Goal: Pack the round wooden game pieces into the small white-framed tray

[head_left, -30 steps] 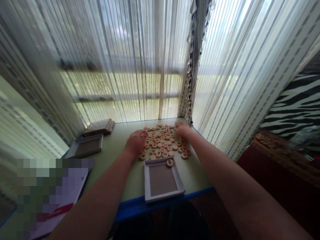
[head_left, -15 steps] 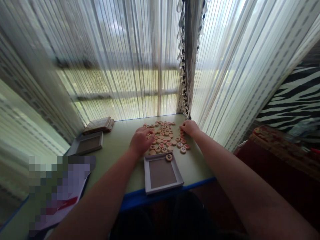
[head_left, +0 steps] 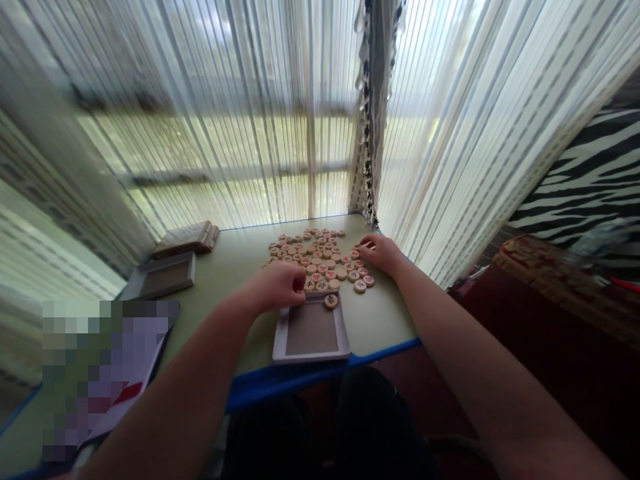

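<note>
My left hand is closed at the far left corner of a shallow grey-white box tray, fingertips pinched on a Chinese chess piece mostly hidden by the fingers. One round wooden chess piece with a dark character lies inside the tray near its far edge. Beyond the tray spread many round chess pieces, some with red or dark characters, some plain. My right hand rests at the right side of the spread, its fingers loosely apart beside a chess piece.
The pale green table has a blue edge. A second grey tray and a stack of books stand at the left. A partly blurred-out flat item lies nearer me. Sheer curtains hang behind the table.
My left hand has come toward me from the spread to the tray's far corner, its fingers now curled in. My right hand's fingers have loosened. The view has shifted slightly.
</note>
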Tool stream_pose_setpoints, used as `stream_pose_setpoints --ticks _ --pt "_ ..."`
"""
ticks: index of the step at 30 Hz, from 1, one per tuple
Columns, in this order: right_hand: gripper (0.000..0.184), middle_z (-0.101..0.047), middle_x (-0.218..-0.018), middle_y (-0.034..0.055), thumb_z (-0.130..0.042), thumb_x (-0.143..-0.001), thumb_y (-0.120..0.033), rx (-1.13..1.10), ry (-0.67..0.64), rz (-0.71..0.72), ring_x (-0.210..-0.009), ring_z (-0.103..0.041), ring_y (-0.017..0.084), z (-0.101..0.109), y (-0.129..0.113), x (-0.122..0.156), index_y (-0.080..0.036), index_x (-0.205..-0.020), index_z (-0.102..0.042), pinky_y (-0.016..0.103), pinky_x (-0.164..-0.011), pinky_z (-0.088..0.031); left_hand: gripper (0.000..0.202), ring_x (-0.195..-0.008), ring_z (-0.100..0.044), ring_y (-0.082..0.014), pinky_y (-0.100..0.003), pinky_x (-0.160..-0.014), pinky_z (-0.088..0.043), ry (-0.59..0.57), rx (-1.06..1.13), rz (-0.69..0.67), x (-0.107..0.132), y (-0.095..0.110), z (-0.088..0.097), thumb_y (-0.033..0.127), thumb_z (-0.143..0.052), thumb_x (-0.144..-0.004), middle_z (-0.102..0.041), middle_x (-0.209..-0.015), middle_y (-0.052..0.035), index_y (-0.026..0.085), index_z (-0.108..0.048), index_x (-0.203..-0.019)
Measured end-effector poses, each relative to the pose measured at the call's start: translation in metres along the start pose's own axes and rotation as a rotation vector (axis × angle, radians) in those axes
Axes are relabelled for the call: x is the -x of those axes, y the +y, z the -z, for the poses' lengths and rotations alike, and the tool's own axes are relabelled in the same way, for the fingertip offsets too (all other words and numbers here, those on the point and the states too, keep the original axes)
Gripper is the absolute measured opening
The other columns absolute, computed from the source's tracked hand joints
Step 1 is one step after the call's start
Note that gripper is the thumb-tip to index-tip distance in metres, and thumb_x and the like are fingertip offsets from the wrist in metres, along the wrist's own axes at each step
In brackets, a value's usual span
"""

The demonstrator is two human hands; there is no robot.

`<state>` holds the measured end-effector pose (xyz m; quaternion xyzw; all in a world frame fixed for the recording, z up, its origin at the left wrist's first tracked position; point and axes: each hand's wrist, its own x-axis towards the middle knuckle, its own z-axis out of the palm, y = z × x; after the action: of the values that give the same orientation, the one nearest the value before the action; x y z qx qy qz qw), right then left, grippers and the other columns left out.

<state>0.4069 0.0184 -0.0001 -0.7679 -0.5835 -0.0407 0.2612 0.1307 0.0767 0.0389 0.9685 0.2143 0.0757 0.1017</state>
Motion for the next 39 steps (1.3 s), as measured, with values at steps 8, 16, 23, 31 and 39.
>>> stream_pose_setpoints --ticks 8,16,23,31,39 --pt "0.029 -0.065 -0.096 0.0023 -0.047 -0.073 -0.015 -0.038 -0.047 0.138 -0.089 -0.057 0.013 -0.006 0.006 -0.004 -0.017 -0.093 -0.068 0.020 -0.083 -0.041 0.016 -0.062 -0.050 -0.0128 -0.023 -0.057 -0.036 0.031 -0.097 0.007 0.000 -0.007 -0.001 0.028 -0.047 -0.068 -0.060 -0.069 -0.0005 0.020 -0.061 -0.068" --pt "0.038 -0.065 -0.095 0.0057 -0.053 -0.073 -0.029 0.045 0.047 0.074 -0.090 -0.055 0.019 0.008 -0.013 0.000 -0.016 -0.108 -0.059 0.030 -0.087 -0.037 0.018 -0.067 -0.051 -0.0139 -0.023 -0.060 -0.037 0.037 -0.161 0.051 0.000 -0.008 -0.001 0.028 -0.046 -0.070 -0.060 -0.074 -0.0019 0.021 -0.062 -0.070" --pt "0.022 -0.063 -0.084 0.0024 -0.060 -0.069 -0.030 -0.289 -0.123 0.573 -0.081 -0.053 0.015 0.016 -0.083 0.032 -0.020 -0.088 -0.065 0.026 -0.076 -0.039 0.013 -0.065 -0.051 -0.0149 -0.024 -0.059 -0.036 0.098 -0.123 0.066 0.001 -0.001 -0.005 0.029 -0.051 -0.064 -0.059 -0.069 -0.0016 0.020 -0.059 -0.071" --pt "0.020 -0.053 -0.083 0.0029 -0.066 -0.061 -0.036 -0.148 -0.287 0.761 -0.083 -0.045 0.017 0.013 -0.099 0.047 -0.023 -0.077 -0.068 0.031 -0.078 -0.035 0.012 -0.065 -0.049 -0.0148 -0.025 -0.059 -0.037 0.086 -0.058 0.010 -0.001 -0.004 -0.007 0.027 -0.051 -0.064 -0.057 -0.068 -0.0013 0.019 -0.056 -0.070" --pt "0.023 -0.051 -0.086 0.0023 -0.067 -0.061 -0.034 -0.161 -0.325 0.759 -0.085 -0.044 0.017 0.014 -0.094 0.044 -0.025 -0.083 -0.068 0.030 -0.079 -0.035 0.013 -0.066 -0.050 -0.0139 -0.024 -0.061 -0.039 0.106 -0.029 -0.002 -0.001 -0.003 -0.008 0.025 -0.050 -0.065 -0.058 -0.068 -0.0013 0.020 -0.060 -0.069"
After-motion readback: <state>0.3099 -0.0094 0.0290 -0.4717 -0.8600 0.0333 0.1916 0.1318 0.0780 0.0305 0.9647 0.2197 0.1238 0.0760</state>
